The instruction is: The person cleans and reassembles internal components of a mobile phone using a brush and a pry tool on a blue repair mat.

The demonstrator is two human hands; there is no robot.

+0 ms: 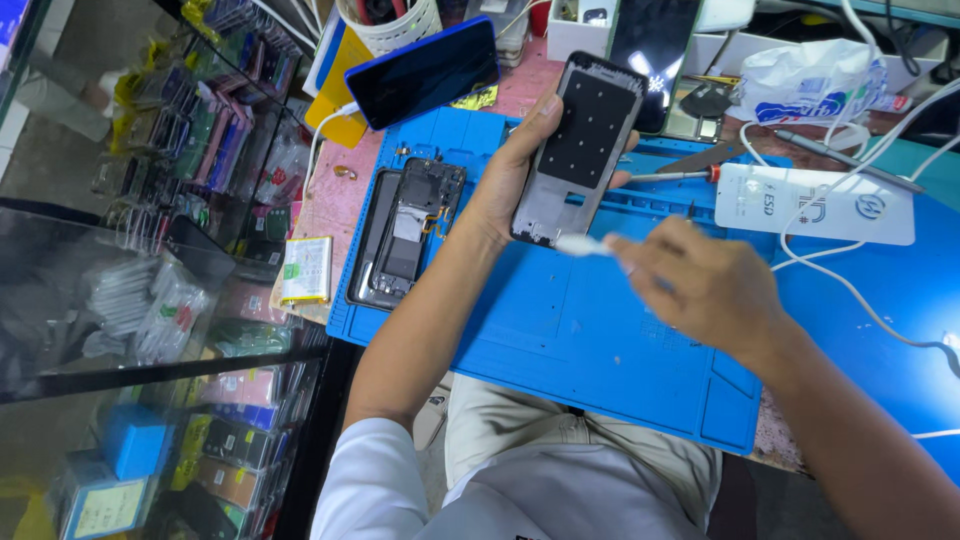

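Clearly, a cleaning or wiping step on a phone frame [578, 150] is judged to be in hand. The frame, a dark panel with a grid of small dots on its face, is gripped along its edges by the left hand [510, 175] and held tilted above the blue work mat [560, 330], fingers wrapped round one side and the thumb pressed against the other. A small white stick [583, 245], blurred and perhaps a swab or thin tool, is pinched in the closed fingertips of the right hand [705, 285], with its tip just beside the lower corner of the frame; whether the two are touching cannot be told.

On the mat to the left, a second opened phone body [405, 235] is laid flat with its inner parts exposed, and a pale battery [306, 269] is seen near it on the pink table edge. A screwdriver [672, 175] with a red collar and a white box [815, 203] are placed behind the hands.

For the next move, a steady hold on the frame and a light, controlled stroke along its lower edge would be called for.
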